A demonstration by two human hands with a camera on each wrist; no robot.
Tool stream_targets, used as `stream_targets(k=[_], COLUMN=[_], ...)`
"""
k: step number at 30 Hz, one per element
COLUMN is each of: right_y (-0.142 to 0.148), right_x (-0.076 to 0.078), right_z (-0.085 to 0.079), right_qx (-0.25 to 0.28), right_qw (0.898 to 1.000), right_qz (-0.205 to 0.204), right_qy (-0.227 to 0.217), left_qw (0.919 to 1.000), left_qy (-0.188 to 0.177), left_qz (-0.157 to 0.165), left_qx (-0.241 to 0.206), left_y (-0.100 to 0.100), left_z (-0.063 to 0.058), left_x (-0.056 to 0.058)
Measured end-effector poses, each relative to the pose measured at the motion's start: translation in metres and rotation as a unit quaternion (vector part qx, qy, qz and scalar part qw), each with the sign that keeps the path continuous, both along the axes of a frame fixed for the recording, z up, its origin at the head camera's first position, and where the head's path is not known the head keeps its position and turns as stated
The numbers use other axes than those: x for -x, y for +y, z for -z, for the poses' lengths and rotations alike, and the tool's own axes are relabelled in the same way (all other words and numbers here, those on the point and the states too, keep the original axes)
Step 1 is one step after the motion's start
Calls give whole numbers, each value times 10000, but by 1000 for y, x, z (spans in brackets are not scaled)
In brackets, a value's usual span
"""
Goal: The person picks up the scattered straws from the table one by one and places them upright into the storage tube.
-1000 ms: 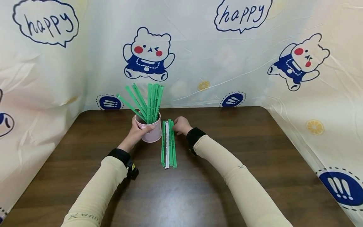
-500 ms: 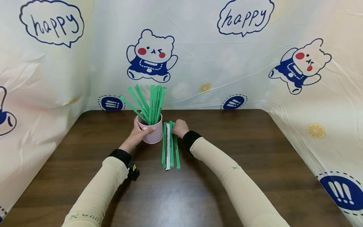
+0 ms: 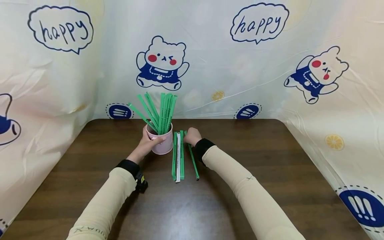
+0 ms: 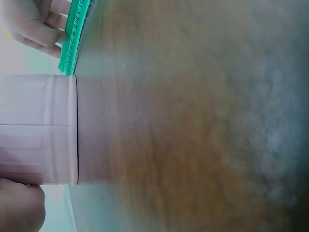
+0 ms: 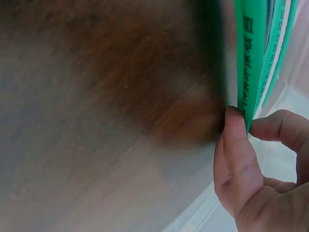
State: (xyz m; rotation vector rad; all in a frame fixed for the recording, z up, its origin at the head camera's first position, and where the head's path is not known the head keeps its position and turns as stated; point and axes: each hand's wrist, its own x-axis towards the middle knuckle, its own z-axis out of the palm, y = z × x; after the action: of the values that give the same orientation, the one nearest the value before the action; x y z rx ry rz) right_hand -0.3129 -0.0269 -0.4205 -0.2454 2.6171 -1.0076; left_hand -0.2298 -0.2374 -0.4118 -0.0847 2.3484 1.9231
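Observation:
My left hand (image 3: 144,147) grips a pale pink cup (image 3: 162,146) from its left side, thumb across the front. Several long, narrow green printed sticks (image 3: 163,113) stand in the cup, some leaning left. Right of the cup, two green sticks (image 3: 174,156) and one white stick (image 3: 178,160) lie side by side on the table. My right hand (image 3: 193,136) pinches the far end of another green stick (image 3: 193,163), which slants away from the row. In the right wrist view, thumb and fingertips meet at the end of that green stick (image 5: 251,58).
The brown wooden table (image 3: 255,186) carries the cup and the sticks. Behind it and along both sides hangs a pale curtain (image 3: 204,60) printed with bears and lettering. A black wrist camera (image 3: 141,185) sits on my left wrist.
My right hand has taken the rightmost green stick and drawn it away from the row, its near end swinging right. My left hand keeps holding the cup. The head view has shifted slightly.

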Motion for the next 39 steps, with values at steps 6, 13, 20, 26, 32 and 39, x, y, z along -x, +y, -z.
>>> stream_targets(k=[6, 13, 20, 26, 32, 39], right_y=[17, 36, 56, 77, 85, 81], right_x=[-1, 4, 17, 19, 20, 19], right_z=[-16, -62, -107, -141, -171, -194], right_qx=[491, 1736, 2481, 2910, 3078, 3114], right_qw=[9983, 9831, 9619, 9450, 9344, 9267], right_qz=[314, 510, 740, 895, 978, 866], right_qy=[-59, 264, 878, 1194, 1506, 1920], left_qw=[9999, 10000, 9999, 9999, 10000, 9998], left_qy=[61, -65, -21, -3, 12, 141], left_qz=[-9, -60, -17, 69, 51, -41], left_qx=[119, 21, 101, 73, 67, 119], left_y=[1, 3, 4, 7, 5, -1], left_z=[18, -7, -22, -21, -17, 8], left_x=[3, -8, -16, -18, -15, 1])
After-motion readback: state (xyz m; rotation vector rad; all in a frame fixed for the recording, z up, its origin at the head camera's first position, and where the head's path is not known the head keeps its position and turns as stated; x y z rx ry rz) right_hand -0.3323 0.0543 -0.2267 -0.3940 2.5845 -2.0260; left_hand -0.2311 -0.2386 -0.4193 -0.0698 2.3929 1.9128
